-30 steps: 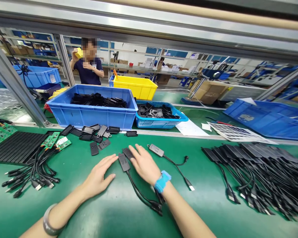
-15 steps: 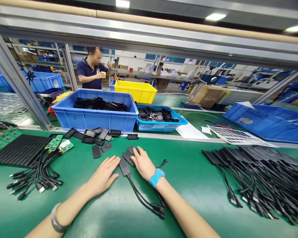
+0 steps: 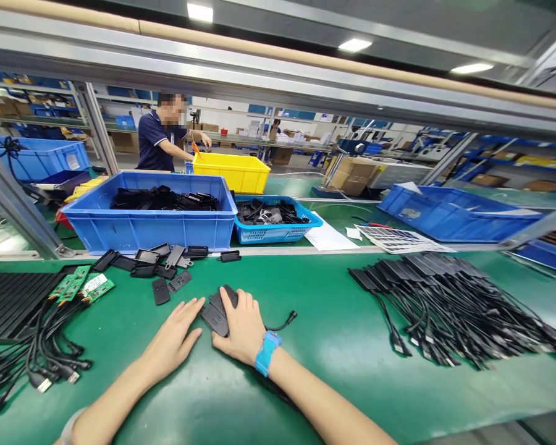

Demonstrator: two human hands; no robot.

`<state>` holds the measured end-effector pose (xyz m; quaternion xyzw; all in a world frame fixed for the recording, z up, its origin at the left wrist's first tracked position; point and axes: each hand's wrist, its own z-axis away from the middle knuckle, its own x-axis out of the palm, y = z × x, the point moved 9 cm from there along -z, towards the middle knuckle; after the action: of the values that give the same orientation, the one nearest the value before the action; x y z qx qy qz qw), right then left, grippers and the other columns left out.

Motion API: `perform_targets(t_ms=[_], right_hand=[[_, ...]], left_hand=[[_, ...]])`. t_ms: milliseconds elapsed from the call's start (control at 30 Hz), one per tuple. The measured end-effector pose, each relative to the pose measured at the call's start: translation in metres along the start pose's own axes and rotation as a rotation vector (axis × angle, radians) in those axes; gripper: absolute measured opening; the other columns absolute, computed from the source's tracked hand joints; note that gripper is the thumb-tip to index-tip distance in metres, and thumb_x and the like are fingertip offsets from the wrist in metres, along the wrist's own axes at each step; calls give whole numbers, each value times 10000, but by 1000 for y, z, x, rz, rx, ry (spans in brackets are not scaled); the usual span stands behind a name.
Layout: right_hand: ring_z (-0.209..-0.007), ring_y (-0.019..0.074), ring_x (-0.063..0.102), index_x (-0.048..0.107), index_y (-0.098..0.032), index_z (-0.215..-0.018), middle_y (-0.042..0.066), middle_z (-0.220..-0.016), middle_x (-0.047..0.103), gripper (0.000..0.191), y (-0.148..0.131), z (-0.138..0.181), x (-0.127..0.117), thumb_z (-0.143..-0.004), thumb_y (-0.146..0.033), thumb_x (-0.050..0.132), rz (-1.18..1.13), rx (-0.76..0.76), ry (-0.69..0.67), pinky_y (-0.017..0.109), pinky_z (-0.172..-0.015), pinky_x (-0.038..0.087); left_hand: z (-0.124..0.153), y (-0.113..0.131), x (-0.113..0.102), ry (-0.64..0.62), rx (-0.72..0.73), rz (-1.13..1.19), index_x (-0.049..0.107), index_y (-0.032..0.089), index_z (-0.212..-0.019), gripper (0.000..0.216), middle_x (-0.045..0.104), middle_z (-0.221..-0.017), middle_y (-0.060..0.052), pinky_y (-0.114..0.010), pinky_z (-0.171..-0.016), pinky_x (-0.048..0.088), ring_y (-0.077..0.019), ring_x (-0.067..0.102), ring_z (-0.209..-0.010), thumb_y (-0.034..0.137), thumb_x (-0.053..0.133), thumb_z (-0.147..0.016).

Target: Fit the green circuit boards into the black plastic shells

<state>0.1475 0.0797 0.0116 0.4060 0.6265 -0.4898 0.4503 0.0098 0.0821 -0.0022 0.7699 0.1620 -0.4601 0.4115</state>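
Several black plastic-cased cable modules (image 3: 214, 316) lie pressed side by side on the green table (image 3: 185, 402). My right hand (image 3: 243, 327) wraps over them, thumb on the near side and fingers across the top, hiding part of them. Their cables run under my right wrist, and one black plug (image 3: 291, 317) sticks out to the right. My left hand (image 3: 171, 337) rests on the table with fingers stretched, its fingertips at the modules' left edge, holding nothing. Loose black case halves (image 3: 161, 290) are scattered just beyond my left hand.
Cabled green circuit boards (image 3: 74, 283) lie at left by a black ribbed tray (image 3: 13, 306). Finished-looking black cable units (image 3: 412, 278) are lined up at right. A blue bin (image 3: 148, 228) and blue basket (image 3: 278, 233) of black parts stand behind. A co-worker (image 3: 155, 139) stands beyond.
The modules, spread apart before, now lie together under my right hand, which has moved over them toward my left hand. The view has shifted right. The co-worker's arm now reaches over the yellow bin.
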Motion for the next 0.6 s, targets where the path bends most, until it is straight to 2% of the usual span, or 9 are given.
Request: perform_targets(t_ms=[67,133,233,300,400,500,600], right_hand=[[-1160,385,411,344,-156,-1468,219,-1278,470,951,6,-4,-6,-623,-421,691,-133,21,-15,527,-976,321],[-1180,362,418,371,-165,-1455,195,-1267,500,880,13,-8,-13,-655,-408,647,-451,47,-108,517,-995,322],[-1127,303,520,392,-168,-1430,165,-1234,577,690,21,-7,-29,-834,-513,362,-972,53,-303,460,-918,424],[-1082,288,569,415,-164,-1400,168,-1232,602,703,28,-1,-45,-880,-549,140,-1253,71,-373,426,-829,475],[-1060,282,581,453,-176,-1354,181,-1257,599,816,49,11,-65,-845,-647,22,-1597,175,-343,391,-760,486],[-1015,266,606,485,-160,-1324,192,-1257,601,915,73,30,-80,-804,-703,-37,-1706,262,-307,343,-698,483],[-961,257,630,507,-129,-1295,192,-1195,634,897,108,53,-100,-811,-690,2,-1596,355,-313,322,-657,481]], left_hand=[[0,-4,-8,69,-30,13,327,230,-1463,538,458,-1459,-91,-452,-1102,382,-242,425,-1345,326,429,-943],[0,-11,-17,140,-76,17,339,231,-1456,538,480,-1444,-94,-428,-1078,419,-243,460,-1320,337,441,-939],[1,-20,-24,212,-129,3,360,224,-1442,534,508,-1420,-99,-430,-1067,431,-250,493,-1292,352,453,-932],[2,-25,-22,225,-135,-28,377,220,-1433,535,508,-1421,-101,-439,-1067,429,-259,484,-1298,372,458,-927],[6,-31,-9,196,-92,-107,382,218,-1430,552,489,-1435,-108,-460,-1080,405,-273,441,-1328,409,468,-919],[12,-36,5,181,-18,-200,343,220,-1449,595,448,-1464,-125,-495,-1092,375,-294,402,-1351,436,472,-911],[15,-42,13,194,45,-270,243,238,-1492,653,432,-1474,-131,-520,-1087,373,-305,397,-1354,447,454,-910]])
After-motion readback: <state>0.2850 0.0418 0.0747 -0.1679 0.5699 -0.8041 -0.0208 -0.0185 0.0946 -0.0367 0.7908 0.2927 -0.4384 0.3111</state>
